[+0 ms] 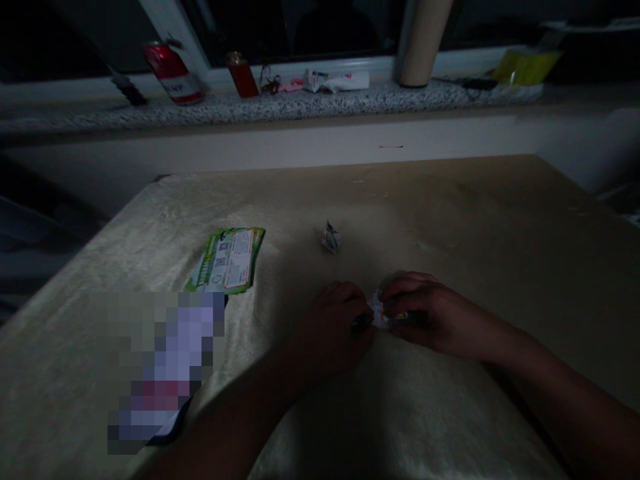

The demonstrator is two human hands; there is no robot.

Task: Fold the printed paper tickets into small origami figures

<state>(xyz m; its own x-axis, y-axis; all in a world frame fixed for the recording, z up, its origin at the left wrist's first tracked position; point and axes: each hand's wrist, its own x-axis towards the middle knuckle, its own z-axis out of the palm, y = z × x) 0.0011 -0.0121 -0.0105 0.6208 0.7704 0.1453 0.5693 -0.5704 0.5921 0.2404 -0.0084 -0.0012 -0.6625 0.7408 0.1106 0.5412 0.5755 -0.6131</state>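
Observation:
Between my two hands, low over the table, is a small piece of printed paper, mostly white with some orange. My left hand has its fingers closed on the paper's left side. From the right, my right hand pinches the same piece, covering much of it. A small folded printed paper stands on the table beyond my hands. To the left lies a stack of green printed packets or cards. The light is dim, so the fingertips are dark.
A pixelated phone-like device lies left of my left forearm on the cloth-covered table. Along the stone windowsill stand a red can, a red bottle, crumpled wrappers and a tan cylinder.

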